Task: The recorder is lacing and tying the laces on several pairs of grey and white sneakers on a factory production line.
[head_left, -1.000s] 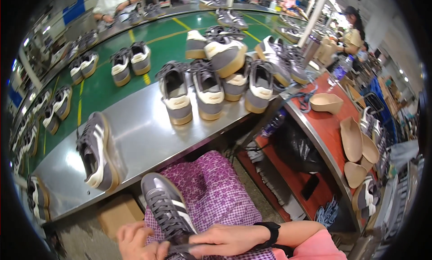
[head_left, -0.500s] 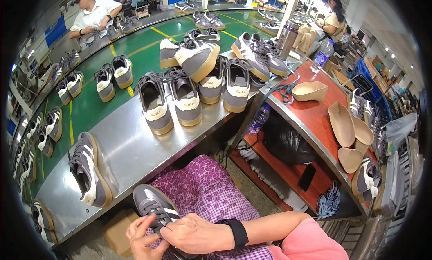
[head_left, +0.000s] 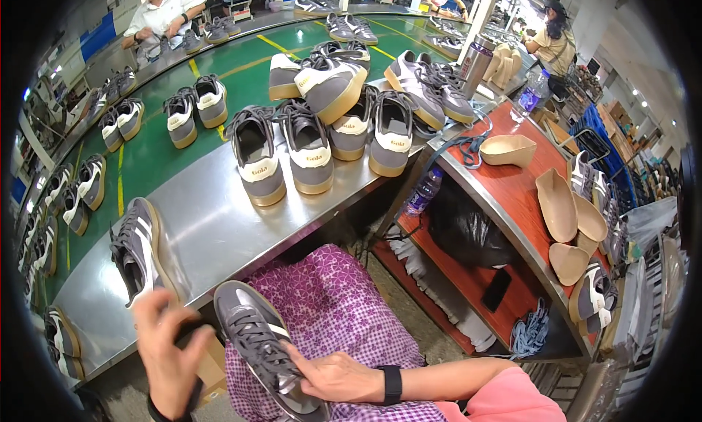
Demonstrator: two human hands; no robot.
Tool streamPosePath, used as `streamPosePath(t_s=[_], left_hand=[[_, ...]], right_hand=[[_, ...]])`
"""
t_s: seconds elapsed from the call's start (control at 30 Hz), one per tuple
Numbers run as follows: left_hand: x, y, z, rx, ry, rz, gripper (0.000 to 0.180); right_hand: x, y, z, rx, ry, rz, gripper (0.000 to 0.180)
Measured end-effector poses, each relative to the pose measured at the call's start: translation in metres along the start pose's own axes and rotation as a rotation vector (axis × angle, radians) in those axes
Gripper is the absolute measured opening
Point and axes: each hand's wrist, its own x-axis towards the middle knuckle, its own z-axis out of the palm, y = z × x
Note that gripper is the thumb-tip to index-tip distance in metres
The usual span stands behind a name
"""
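A grey sneaker [head_left: 251, 325] with white stripes and dark laces lies tilted across my lap, its toe pointing away from me. My right hand [head_left: 333, 376] grips it at the side by the laces and the collar. Off to the left, my left hand [head_left: 170, 349] is raised, blurred, with fingers spread and curved and no object visible in them. Just beyond that hand, a matching sneaker [head_left: 150, 255] rests on the metal bench [head_left: 201, 232]; my fingertips overlap its heel in the picture, and I cannot tell whether they touch.
Several more sneakers [head_left: 316, 159] stand grouped on the bench, some stacked. Behind runs a green conveyor [head_left: 241, 93] carrying pairs. To the right, a red-topped shelf [head_left: 504, 122] holds tan shoe forms [head_left: 557, 203], a bottle [head_left: 532, 93] and laces [head_left: 532, 331]. A co-worker [head_left: 168, 16] sits across the conveyor.
My left hand has left the laces and swung left toward the bench. My right hand has shifted from the laces to the sneaker's side. The sneaker's toe has risen slightly.
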Motion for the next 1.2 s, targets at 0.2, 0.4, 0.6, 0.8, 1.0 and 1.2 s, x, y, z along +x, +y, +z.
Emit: streamPosePath(t_s=[0.2,0.4,0.6,0.8,1.0,1.2], left_hand=[[-0.002,-0.073,-0.018,0.293,-0.019,-0.135,0.077],[-0.016,-0.058,-0.034,0.196,-0.087,-0.096,0.085],[0.014,-0.040,-0.042,0.069,-0.364,0.042,0.087],[0.013,-0.068,-0.020,0.234,-0.195,-0.016,0.057],[0.109,-0.147,-0.015,0.145,-0.089,0.081,0.053],[0.251,-0.247,0.011,0.604,0.250,0.107,0.064]], right_hand=[[0.020,-0.016,-0.019,0.032,-0.032,-0.135,0.067],[0.043,-0.027,-0.046,-0.172,0.054,-0.228,0.065],[0.160,0.000,-0.032,-0.307,0.140,-0.114,0.057],[0.222,0.023,-0.016,0.218,-0.096,-0.106,0.044],[0.229,0.103,-0.034,-0.155,0.071,-0.177,0.033],[0.230,0.090,-0.037,-0.149,-0.003,-0.114,0.029]])
